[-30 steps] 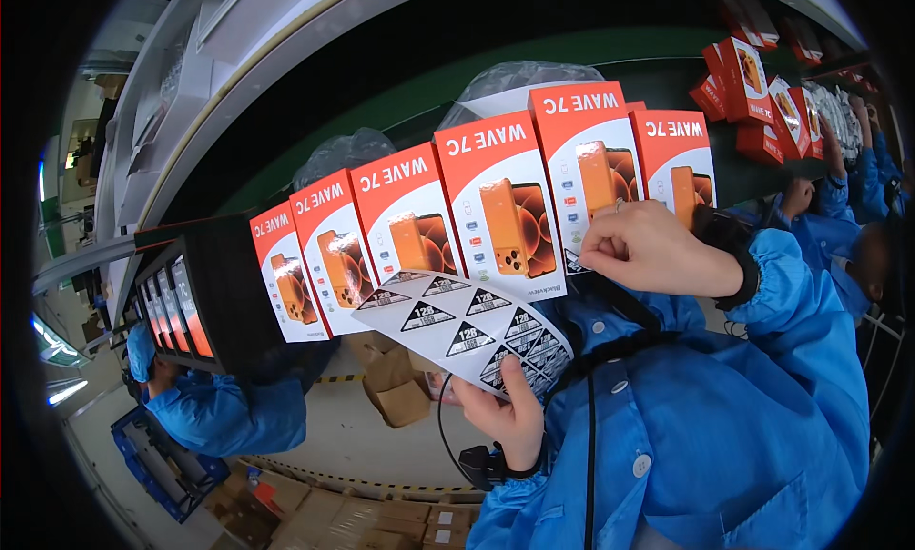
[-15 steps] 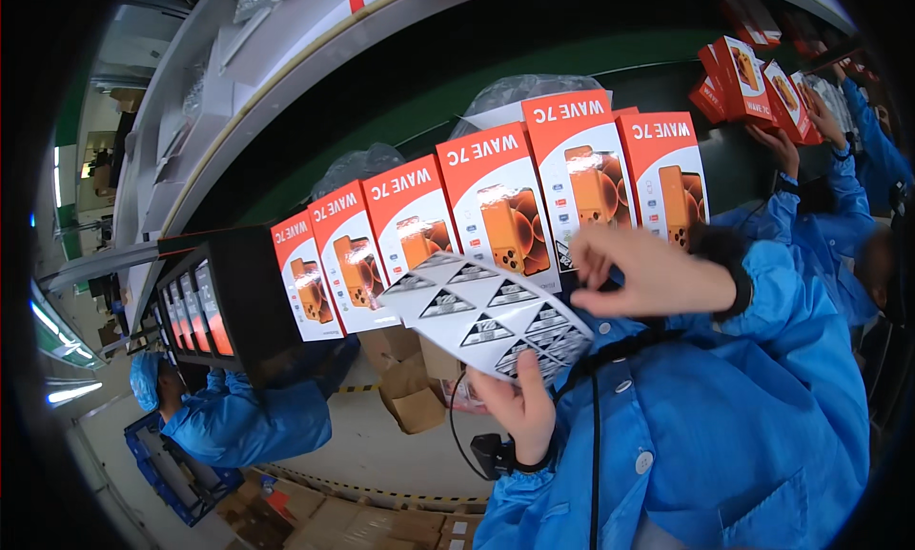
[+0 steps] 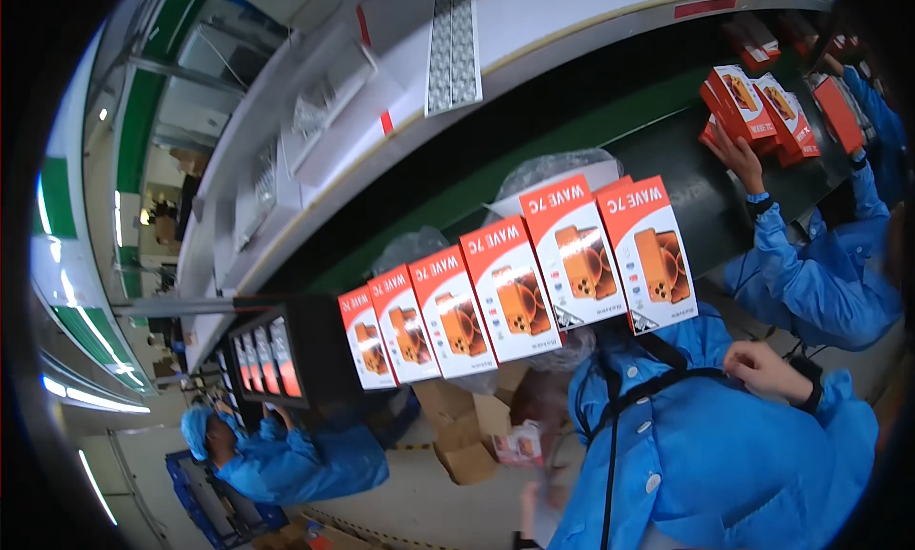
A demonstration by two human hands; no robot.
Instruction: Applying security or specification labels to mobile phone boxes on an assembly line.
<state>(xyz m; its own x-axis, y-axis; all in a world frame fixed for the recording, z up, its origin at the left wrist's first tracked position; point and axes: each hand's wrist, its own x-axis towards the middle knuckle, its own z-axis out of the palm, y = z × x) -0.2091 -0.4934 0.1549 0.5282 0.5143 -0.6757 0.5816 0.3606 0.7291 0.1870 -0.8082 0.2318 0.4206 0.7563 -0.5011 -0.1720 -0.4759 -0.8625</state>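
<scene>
My right hand is in front of my blue smock, its fingers curled together; whatever they hold, if anything, is hidden. Low in the view, my left hand is smeared by motion, with a pale blurred shape beside it that I cannot make out. Beyond my hands, several orange-and-white phone boxes stand in a slanting row. The rightmost box bears a small black-and-white label at its lower left corner. Its neighbour has a similar label there. Neither hand touches the boxes.
Clear plastic bags lie behind the row on the dark green belt. A label sheet rests on the white shelf. At right, a co-worker's hand touches stacked boxes. Another person works at lower left, near open cartons.
My left hand has dropped toward the lower edge, and the sheet of triangular labels no longer shows clearly. My right hand has drawn back from the boxes. The whole view has shifted.
</scene>
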